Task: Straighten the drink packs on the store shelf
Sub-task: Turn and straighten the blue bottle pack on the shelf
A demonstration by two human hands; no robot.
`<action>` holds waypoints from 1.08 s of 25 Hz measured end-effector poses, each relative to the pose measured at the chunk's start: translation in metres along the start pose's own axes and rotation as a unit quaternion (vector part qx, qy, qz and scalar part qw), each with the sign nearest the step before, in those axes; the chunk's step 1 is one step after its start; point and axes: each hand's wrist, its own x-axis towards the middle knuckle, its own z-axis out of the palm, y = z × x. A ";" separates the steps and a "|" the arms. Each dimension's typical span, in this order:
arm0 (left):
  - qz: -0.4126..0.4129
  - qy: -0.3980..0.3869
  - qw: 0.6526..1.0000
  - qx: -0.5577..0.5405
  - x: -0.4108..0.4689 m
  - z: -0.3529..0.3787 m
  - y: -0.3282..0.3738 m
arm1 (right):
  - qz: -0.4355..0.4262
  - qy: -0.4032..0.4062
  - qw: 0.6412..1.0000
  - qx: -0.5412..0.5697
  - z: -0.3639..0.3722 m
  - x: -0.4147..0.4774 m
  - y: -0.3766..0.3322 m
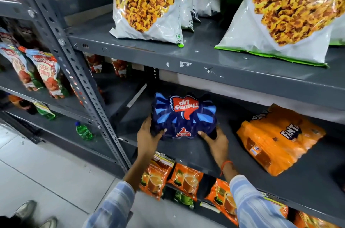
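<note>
A dark blue Thums Up drink pack point(183, 115) lies on the grey middle shelf point(196, 155), its logo upside down to me. My left hand point(149, 134) grips its near left corner and my right hand point(214, 139) grips its near right corner. An orange Fanta drink pack point(276, 138) lies further right on the same shelf, turned at an angle, untouched.
Large white snack bags point(149, 1) stand on the shelf above. Orange tea packets point(184, 179) hang on the shelf below. A slotted upright post point(84, 82) stands left, with ketchup pouches point(46, 76) and a green bottle point(84, 131) beyond. Shoes point(28, 214) rest on the tiled floor.
</note>
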 end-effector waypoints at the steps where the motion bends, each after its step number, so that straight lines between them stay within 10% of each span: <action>1: -0.020 0.030 0.999 -0.022 -0.019 0.008 0.005 | -0.010 0.033 0.999 0.004 0.004 -0.005 0.000; 14: -0.062 -0.137 0.981 -0.120 0.010 0.026 0.025 | -0.043 0.050 0.995 0.077 0.042 -0.064 -0.017; 27: 0.054 -0.015 0.998 -0.002 -0.016 0.053 0.024 | -0.088 0.002 0.996 0.016 0.030 -0.045 -0.018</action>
